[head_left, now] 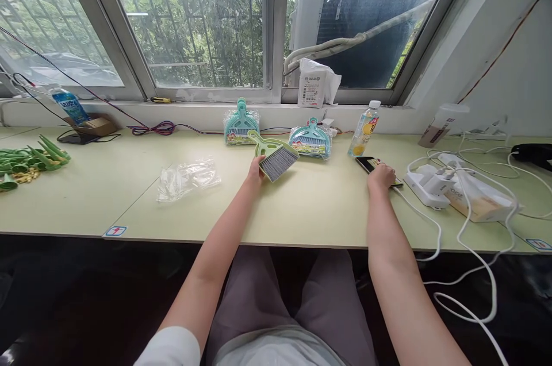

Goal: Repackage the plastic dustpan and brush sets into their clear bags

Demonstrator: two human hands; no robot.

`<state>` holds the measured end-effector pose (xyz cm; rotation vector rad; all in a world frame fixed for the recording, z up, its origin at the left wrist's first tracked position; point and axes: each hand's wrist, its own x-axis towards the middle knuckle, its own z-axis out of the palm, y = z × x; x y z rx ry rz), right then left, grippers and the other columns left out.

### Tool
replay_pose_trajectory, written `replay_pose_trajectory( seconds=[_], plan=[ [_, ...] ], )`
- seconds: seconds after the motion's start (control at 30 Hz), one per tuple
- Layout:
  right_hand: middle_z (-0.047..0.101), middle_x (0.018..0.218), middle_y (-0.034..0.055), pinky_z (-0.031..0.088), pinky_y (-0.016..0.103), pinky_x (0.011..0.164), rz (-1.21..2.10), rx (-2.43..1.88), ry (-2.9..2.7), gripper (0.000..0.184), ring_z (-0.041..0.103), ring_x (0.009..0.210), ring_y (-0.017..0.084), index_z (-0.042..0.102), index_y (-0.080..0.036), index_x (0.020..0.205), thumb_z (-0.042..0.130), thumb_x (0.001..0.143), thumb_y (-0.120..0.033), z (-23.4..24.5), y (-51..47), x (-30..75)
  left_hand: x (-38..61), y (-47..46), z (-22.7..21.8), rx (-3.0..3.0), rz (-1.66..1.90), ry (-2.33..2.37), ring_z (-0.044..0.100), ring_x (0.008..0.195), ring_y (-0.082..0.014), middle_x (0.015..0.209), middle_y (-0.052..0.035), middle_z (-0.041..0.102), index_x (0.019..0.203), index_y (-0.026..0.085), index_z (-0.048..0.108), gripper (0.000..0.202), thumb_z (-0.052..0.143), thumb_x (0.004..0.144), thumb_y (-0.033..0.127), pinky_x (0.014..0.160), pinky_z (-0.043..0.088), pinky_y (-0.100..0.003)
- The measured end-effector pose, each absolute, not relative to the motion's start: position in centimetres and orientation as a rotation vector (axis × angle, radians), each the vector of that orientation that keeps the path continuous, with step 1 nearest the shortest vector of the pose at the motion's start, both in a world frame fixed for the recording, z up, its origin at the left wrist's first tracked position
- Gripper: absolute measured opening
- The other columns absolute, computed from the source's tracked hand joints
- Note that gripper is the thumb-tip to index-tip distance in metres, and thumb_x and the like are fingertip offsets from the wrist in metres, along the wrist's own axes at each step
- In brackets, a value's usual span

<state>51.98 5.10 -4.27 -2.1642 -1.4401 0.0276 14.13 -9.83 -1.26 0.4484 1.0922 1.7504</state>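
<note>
My left hand (257, 168) is closed on a small green dustpan-and-brush set (278, 162), tilted with its grey bristles facing up. At the right, my right hand (381, 176) lies with curled fingers on a dark phone (366, 164), covering its middle; a white cable runs from the phone's near end. Behind the green set stand two wrapped teal dustpan-and-brush sets, one to the left (241, 124) and one to the right (311, 139). Crumpled clear plastic wrap (188, 180) lies left of my left hand.
A drink bottle (364, 129) stands behind the phone. To the right are a white power strip (426, 188), looping white cables and a tissue pack (483, 200). Green vegetables (32, 160) and a blue-labelled bottle (71, 106) sit far left. A tissue pack (312, 88) stands on the windowsill.
</note>
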Motion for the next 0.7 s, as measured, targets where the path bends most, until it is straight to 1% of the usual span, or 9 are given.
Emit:
replay_pose_trajectory(
  seconds=[0.07, 0.13, 0.2, 0.3, 0.37, 0.47, 0.57, 0.63, 0.7],
  plan=[
    [0.059, 0.118, 0.0247, 0.044, 0.039, 0.092, 0.004, -2.114, -1.494, 0.044, 0.053, 0.116, 0.031, 0.061, -0.002, 0.118, 0.033, 0.084, -0.002, -4.4, 5.3, 52.0, 14.1, -9.7, -1.4, 0.46, 1.748, 1.091, 0.062, 0.078, -0.0166, 0.08, -0.0021, 0.06, 0.096, 0.021, 0.056, 0.02, 0.06, 0.076, 0.024, 0.072, 0.051, -0.029],
    [0.055, 0.126, 0.0247, 0.042, 0.039, 0.095, -0.019, -2.075, -1.516, 0.04, 0.05, 0.118, 0.031, 0.062, -0.003, 0.118, 0.037, 0.086, -0.008, -4.6, 5.3, 51.9, 14.0, -9.6, -1.5, 0.474, 1.745, 1.095, 0.062, 0.078, -0.017, 0.08, -0.002, 0.06, 0.096, 0.022, 0.055, 0.021, 0.06, 0.076, 0.024, 0.071, 0.051, -0.03],
    [0.048, 0.134, 0.0261, 0.037, 0.047, 0.1, -0.054, -2.079, -1.504, 0.038, 0.041, 0.126, 0.035, 0.062, -0.004, 0.117, 0.045, 0.088, -0.021, -4.8, 5.1, 51.7, 14.0, -9.5, -1.6, 0.482, 1.745, 1.098, 0.061, 0.077, -0.0165, 0.081, -0.0018, 0.06, 0.096, 0.022, 0.055, 0.021, 0.06, 0.075, 0.025, 0.072, 0.051, -0.03],
    [0.041, 0.142, 0.0266, 0.028, 0.059, 0.102, -0.088, -2.092, -1.585, 0.046, 0.027, 0.135, 0.039, 0.058, -0.008, 0.123, 0.049, 0.089, -0.037, -5.0, 4.7, 51.2, 13.8, -9.4, -1.7, 0.479, 1.74, 1.113, 0.061, 0.078, -0.0165, 0.082, -0.0019, 0.06, 0.094, 0.022, 0.054, 0.021, 0.062, 0.075, 0.026, 0.074, 0.05, -0.031],
    [0.045, 0.14, 0.0259, 0.029, 0.058, 0.101, -0.08, -2.062, -1.725, 0.051, 0.031, 0.134, 0.038, 0.052, -0.009, 0.129, 0.049, 0.09, -0.041, -4.9, 4.5, 50.7, 13.7, -9.4, -1.8, 0.485, 1.73, 1.132, 0.061, 0.08, -0.0175, 0.082, -0.0022, 0.06, 0.094, 0.022, 0.054, 0.023, 0.063, 0.074, 0.027, 0.076, 0.05, -0.033],
    [0.058, 0.125, 0.0236, 0.038, 0.046, 0.097, -0.077, -1.989, -1.91, 0.046, 0.049, 0.121, 0.033, 0.05, -0.008, 0.127, 0.052, 0.09, -0.035, -4.4, 4.2, 49.8, 13.7, -9.4, -1.8, 0.499, 1.722, 1.139, 0.061, 0.081, -0.0184, 0.082, -0.0024, 0.06, 0.094, 0.022, 0.054, 0.023, 0.064, 0.074, 0.027, 0.077, 0.05, -0.034],
    [0.064, 0.116, 0.0218, 0.044, 0.034, 0.087, -0.111, -1.913, -2.03, 0.034, 0.057, 0.111, 0.027, 0.055, -0.008, 0.123, 0.044, 0.091, -0.015, -4.0, 3.9, 49.1, 13.8, -9.4, -1.7, 0.478, 1.729, 1.123, 0.061, 0.08, -0.0178, 0.08, -0.0022, 0.06, 0.094, 0.022, 0.055, 0.02, 0.062, 0.075, 0.026, 0.076, 0.05, -0.033],
    [0.065, 0.113, 0.0222, 0.044, 0.033, 0.084, -0.132, -1.895, -2.062, 0.038, 0.059, 0.108, 0.027, 0.058, -0.009, 0.122, 0.037, 0.091, -0.007, -3.7, 3.7, 48.8, 13.8, -9.5, -1.6, 0.45, 1.732, 1.126, 0.061, 0.077, -0.017, 0.078, -0.0019, 0.06, 0.093, 0.022, 0.056, 0.018, 0.061, 0.077, 0.025, 0.075, 0.051, -0.032],
    [0.067, 0.11, 0.023, 0.044, 0.034, 0.084, -0.123, -1.889, -2.01, 0.039, 0.061, 0.106, 0.028, 0.062, -0.009, 0.119, 0.036, 0.091, -0.008, -3.1, 3.4, 48.4, 13.8, -9.5, -1.5, 0.432, 1.725, 1.131, 0.061, 0.076, -0.0169, 0.077, -0.0021, 0.06, 0.094, 0.022, 0.057, 0.017, 0.06, 0.078, 0.025, 0.074, 0.051, -0.032]
  ],
)
